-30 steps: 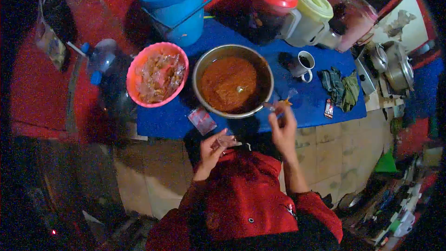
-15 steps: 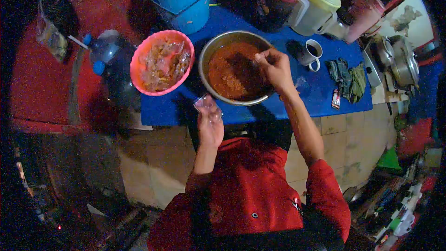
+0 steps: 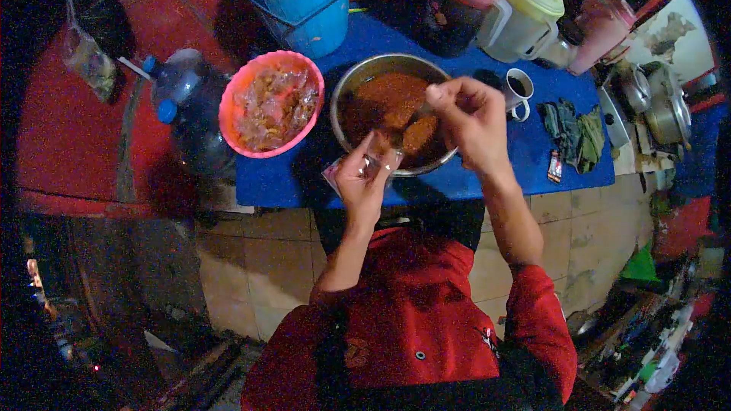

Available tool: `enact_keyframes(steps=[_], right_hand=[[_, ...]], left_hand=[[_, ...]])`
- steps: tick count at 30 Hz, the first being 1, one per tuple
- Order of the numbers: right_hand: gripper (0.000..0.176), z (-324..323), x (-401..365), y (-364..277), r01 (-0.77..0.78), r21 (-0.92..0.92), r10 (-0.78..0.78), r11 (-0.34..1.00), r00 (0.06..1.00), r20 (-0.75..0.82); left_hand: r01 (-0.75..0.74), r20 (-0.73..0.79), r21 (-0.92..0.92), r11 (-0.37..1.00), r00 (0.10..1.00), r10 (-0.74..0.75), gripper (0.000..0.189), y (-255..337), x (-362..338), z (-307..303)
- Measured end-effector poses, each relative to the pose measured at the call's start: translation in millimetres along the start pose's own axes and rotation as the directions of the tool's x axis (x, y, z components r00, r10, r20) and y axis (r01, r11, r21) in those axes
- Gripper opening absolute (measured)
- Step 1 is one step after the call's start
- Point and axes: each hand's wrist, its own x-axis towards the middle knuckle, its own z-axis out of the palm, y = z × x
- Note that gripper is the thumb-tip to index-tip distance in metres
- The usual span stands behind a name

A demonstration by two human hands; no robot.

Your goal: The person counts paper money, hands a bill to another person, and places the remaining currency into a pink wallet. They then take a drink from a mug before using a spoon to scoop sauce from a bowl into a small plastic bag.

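Note:
A metal bowl of reddish-brown sauce stands on the blue-covered table. Over its right side, my right hand pinches a spoon whose dark handle slants down toward the left. The spoon's lower end is close to the mouth of a small clear plastic bag. My left hand grips this bag at the bowl's near edge, with more clear plastic against the palm. To the left, a pink scalloped basin holds several clear bags with reddish-brown contents.
A blue bucket stands behind the basin. Lidded pitchers are at the back right, near a white mug of dark liquid. Dark cloths and a small packet lie on the right. Large bottles stand at left.
My left hand has moved up and right to the bowl's near edge with the plastic bag. My right hand has lifted the spoon from the sauce toward the bag.

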Motion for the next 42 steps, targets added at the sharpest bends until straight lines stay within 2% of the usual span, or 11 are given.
enact_keyframes(steps=[4, 6, 10, 15, 19, 28, 30, 34, 37, 40, 42], right_hand=[[0.015, 16.3, -45.0, -20.3, -0.061, 0.001, 0.06, 0.998, 0.991, 0.123], [0.015, 11.1, -61.3, -22.4, 0.238, -0.121, -0.22, 0.964, 0.965, 0.141], [0.01, -2.0, -62.3, 6.7, 0.273, -0.218, -0.311, 0.937, 0.935, -0.169], [0.015, -10.7, -9.6, 68.3, 0.19, -0.274, -0.225, 0.943, 0.969, -0.102], [0.02, -12.2, 3.7, 83.9, 0.133, -0.22, -0.167, 0.966, 0.975, -0.146], [0.018, -12.6, -13.1, 4.0, 0.111, 0.03, -0.102, 0.993, 0.972, -0.212], [0.017, -2.7, -30.8, 0.7, 0.096, -0.001, -0.095, 0.995, 0.983, -0.154], [0.014, 1.5, -70.8, -1.4, 0.176, -0.08, -0.178, 0.981, 0.984, -0.019], [0.01, -2.6, -79.3, 7.4, 0.049, 0.104, -0.017, 0.993, 0.959, -0.283], [0.01, -13.9, -62.5, 39.7, -0.024, 0.296, 0.125, 0.955, 0.936, -0.328], [0.011, -13.2, -58.8, 66.8, -0.032, 0.29, 0.134, 0.956, 0.931, -0.34]], left_hand=[[-0.147, -0.063, 0.077, 0.986, 0.986, 0.152, 0.034, 0.4, 2.8, 4.0], [-0.197, -0.037, 0.006, 0.98, 0.98, 0.197, 0.034, -6.7, 7.0, -3.5], [-0.261, -0.195, 0.161, 0.952, 0.937, 0.29, 0.032, -5.2, 3.4, -8.8], [0.017, -0.076, -0.184, 0.983, 0.997, -0.031, 0.033, -13.1, -8.5, -24.5], [-0.01, -0.027, -0.297, 0.955, 1.0, 0.002, 0.027, -5.2, -10.1, -16.4], [0.033, -0.033, -0.046, 0.998, 0.999, -0.034, 0.033, 5.4, -1.2, 8.9], [-0.175, -0.035, 0.286, 0.942, 0.981, 0.192, 0.036, 10.3, 1.5, 13.1], [-0.228, -0.05, 0.281, 0.932, 0.967, 0.252, 0.036, 3.6, 4.8, 4.9], [-0.204, -0.151, 0.376, 0.904, 0.949, 0.277, 0.038, 1.2, 6.8, -4.1], [-0.044, -0.218, -0.194, 0.98, 0.976, 0.001, 0.044, 12.9, 1.7, -2.9], [0.1, 0.038, -0.521, 0.848, 0.995, -0.094, 0.048, 8.5, -2.5, -19.6]])
